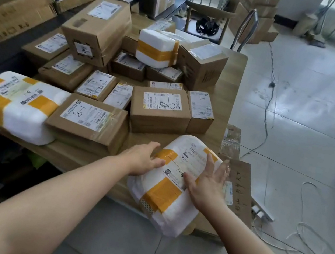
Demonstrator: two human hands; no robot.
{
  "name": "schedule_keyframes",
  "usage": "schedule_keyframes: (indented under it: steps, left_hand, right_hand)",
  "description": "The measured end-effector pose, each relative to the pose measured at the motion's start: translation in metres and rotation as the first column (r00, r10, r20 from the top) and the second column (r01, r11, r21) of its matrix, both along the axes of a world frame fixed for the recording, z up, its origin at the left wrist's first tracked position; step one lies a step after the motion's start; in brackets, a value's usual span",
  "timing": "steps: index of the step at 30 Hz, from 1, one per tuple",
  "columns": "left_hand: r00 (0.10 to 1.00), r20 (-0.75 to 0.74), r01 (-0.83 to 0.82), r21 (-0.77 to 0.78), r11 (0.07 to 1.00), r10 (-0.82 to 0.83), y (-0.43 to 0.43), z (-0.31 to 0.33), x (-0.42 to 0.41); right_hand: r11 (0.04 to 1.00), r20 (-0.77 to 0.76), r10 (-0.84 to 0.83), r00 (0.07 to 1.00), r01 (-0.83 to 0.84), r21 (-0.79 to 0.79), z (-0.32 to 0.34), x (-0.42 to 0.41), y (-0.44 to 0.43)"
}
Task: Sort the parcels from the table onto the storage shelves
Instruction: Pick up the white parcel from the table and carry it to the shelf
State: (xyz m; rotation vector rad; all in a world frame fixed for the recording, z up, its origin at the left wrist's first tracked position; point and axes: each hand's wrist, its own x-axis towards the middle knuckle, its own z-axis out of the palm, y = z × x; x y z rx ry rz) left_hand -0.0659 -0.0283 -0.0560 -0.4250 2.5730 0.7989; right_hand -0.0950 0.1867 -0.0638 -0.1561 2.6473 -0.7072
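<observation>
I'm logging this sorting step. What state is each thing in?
White parcel: taped shut, overhanging the table edge, both hands touching it.
Left hand: open, on the parcel's left side.
Right hand: open, fingers spread, on its right side.
Box marked 8-1: taped shut, label up.

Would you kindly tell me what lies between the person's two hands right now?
In the head view, a white foam-wrapped parcel banded with orange tape lies between the left hand and right hand, both touching it.
</observation>
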Motion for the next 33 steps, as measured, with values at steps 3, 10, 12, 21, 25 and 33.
schedule_keyframes:
  steps: [3,10,12,21,25,33]
  left_hand:
    - [0.999,-0.011,-0.052,0.070,0.996,0.053,0.011,-0.013,0.007]
    - [0.971,-0.064,-0.228,0.056,0.972,0.232,0.029,-0.020,0.025]
    - [0.955,-0.062,-0.286,0.066,0.956,0.290,0.035,-0.023,0.033]
    - [0.857,0.082,-0.499,0.379,0.780,0.508,0.085,-0.030,0.076]
    - [0.789,0.018,-0.599,0.241,0.764,0.614,0.120,-0.032,0.093]
    - [0.460,0.008,-0.797,0.446,0.409,0.888,0.169,-0.033,0.155]
  right_hand:
    - [0.997,0.090,0.002,0.996,0.005,-0.080,-0.010,0.012,0.011]
    - [0.981,0.078,0.120,0.990,-0.106,-0.162,-0.016,0.001,0.021]
    - [0.975,0.080,0.151,0.985,-0.136,-0.174,-0.017,0.000,0.027]
    - [0.917,0.162,0.307,0.938,-0.246,-0.312,-0.014,-0.003,0.072]
    - [0.897,0.176,0.372,0.911,-0.305,-0.321,-0.015,-0.007,0.086]
    - [0.774,0.167,0.604,0.780,-0.522,-0.359,-0.011,0.017,0.075]
